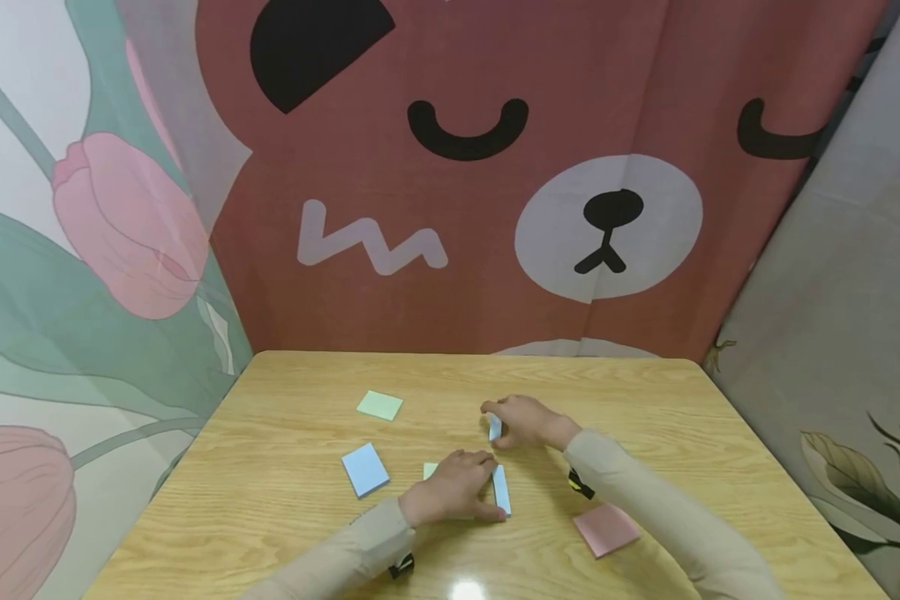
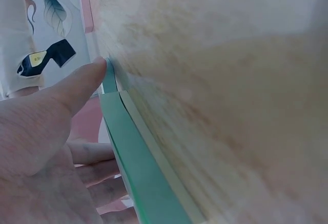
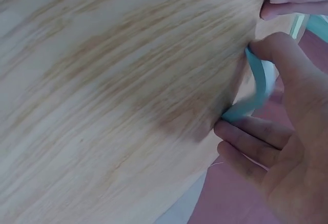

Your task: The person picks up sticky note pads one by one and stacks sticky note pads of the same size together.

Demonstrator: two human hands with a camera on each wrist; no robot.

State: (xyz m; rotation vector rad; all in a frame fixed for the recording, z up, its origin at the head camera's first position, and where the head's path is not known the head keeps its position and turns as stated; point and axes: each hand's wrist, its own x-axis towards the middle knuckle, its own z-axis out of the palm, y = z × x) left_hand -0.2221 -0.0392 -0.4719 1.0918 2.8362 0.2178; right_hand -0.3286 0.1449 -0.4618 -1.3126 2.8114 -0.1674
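In the head view my right hand (image 1: 528, 422) pinches a light blue sticky note pad (image 1: 495, 427) between thumb and fingers, low over the table. The right wrist view shows that pad (image 3: 262, 83) bent into a curve, with the thumb at one end and fingertips at the other. Nearer, my left hand (image 1: 453, 486) holds a narrow-looking blue pad (image 1: 502, 490), its thumb at the near end and fingers at the far end. A green pad (image 2: 143, 157) lies beside the left palm, mostly hidden by that hand in the head view.
On the wooden table (image 1: 285, 533) lie a blue pad (image 1: 365, 470) to the left, a pale green pad (image 1: 380, 406) farther back, and a pink pad (image 1: 606, 530) beneath the right forearm. Printed curtains (image 1: 480, 308) hang behind the table and at both sides.
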